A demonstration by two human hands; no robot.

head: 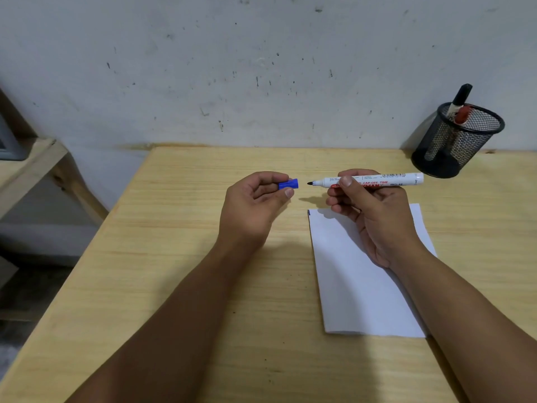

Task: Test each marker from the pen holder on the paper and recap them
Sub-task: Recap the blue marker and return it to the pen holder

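My right hand [374, 210] holds a white marker [386, 180] level above the table, its bare dark tip pointing left. A short gap away, my left hand [255, 205] pinches the marker's blue cap [289, 184], open end toward the tip. A white sheet of paper [348, 280] lies on the table under my right wrist, with a small dark mark at its top left corner. The black mesh pen holder [456, 141] stands at the back right and holds a black-capped marker [462, 97] and a red-capped marker [462, 114].
The wooden table [203, 257] meets a scuffed white wall at the back. Its left edge runs diagonally, with a wooden shelf frame [37, 164] and the floor beyond it.
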